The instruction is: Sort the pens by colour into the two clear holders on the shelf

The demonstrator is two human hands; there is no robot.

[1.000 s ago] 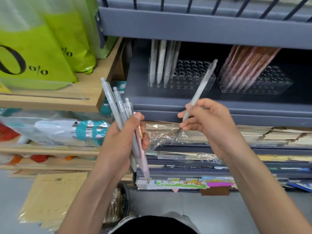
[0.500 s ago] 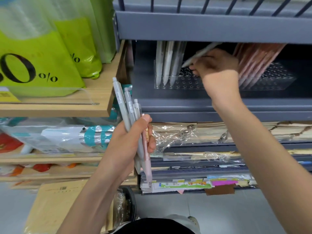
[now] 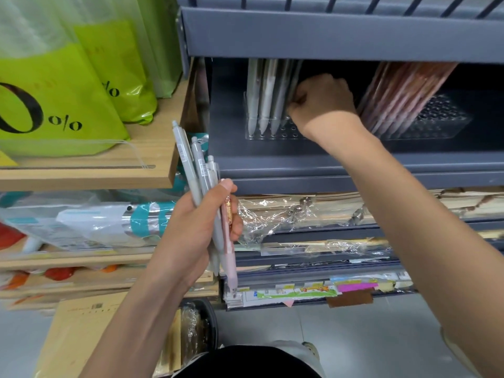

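Shelf (image 3: pixel 300 170) first: it carries both clear holders, the left holder (image 3: pixel 253 133) with grey pens (image 3: pixel 267 91) standing upright, the right holder (image 3: pixel 441 124) full of leaning pink pens (image 3: pixel 403 88). My right hand (image 3: pixel 321 102), which a second ago was out in front of the shelf with one grey pen lifted, has gone in to the left holder. Its fingers are curled around that pen (image 3: pixel 294 77), now upright just beside the other grey ones. I cannot see if the tip sits already in a hole. My left hand (image 3: pixel 196 225) has stayed low, clamped on the bundle (image 3: pixel 191 165): several grey and one pink pen (image 3: pixel 228 241). So I judge one more grey pen is nearly sorted, and the bundle remains to do.
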